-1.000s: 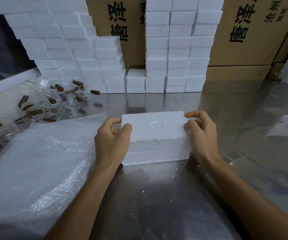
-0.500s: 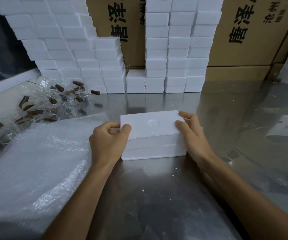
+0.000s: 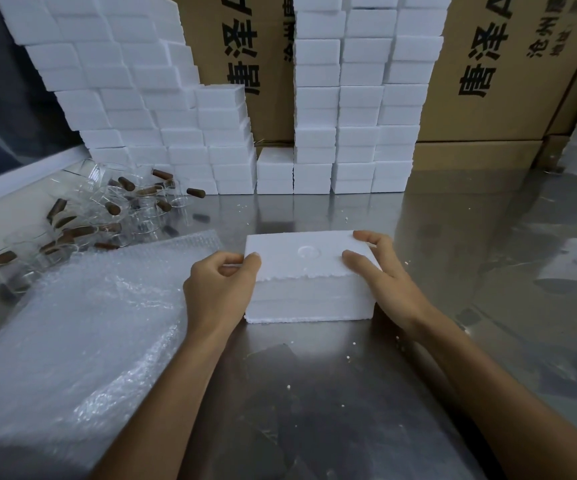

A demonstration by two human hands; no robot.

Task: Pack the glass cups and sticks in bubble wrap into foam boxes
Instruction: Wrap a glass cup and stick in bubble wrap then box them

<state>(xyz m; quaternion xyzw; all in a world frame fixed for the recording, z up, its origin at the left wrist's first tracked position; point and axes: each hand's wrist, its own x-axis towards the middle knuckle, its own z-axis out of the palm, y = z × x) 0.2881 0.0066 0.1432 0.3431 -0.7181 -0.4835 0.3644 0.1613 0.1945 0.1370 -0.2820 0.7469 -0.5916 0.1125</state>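
A white foam box (image 3: 306, 282) with its lid on sits on the steel table in front of me. My left hand (image 3: 219, 294) grips its left end, thumb on the lid's top and fingers curled at the side. At the right end my right hand (image 3: 382, 282) holds the box, with the thumb on the lid and the fingers round the far corner. Clear glass cups (image 3: 141, 211) and brown sticks (image 3: 82, 232) lie in a heap at the far left. A stack of bubble wrap (image 3: 72, 327) lies left of the box.
Stacks of white foam boxes (image 3: 360, 98) line the back of the table, with more foam boxes (image 3: 134, 98) at the back left. Brown cardboard cartons (image 3: 509, 71) stand behind them. Bare steel table (image 3: 470, 244) stretches to the right. Foam crumbs dot the surface.
The foam box has slid slightly away from me and stays between both hands. My right hand's fingers have straightened along the lid's right end.
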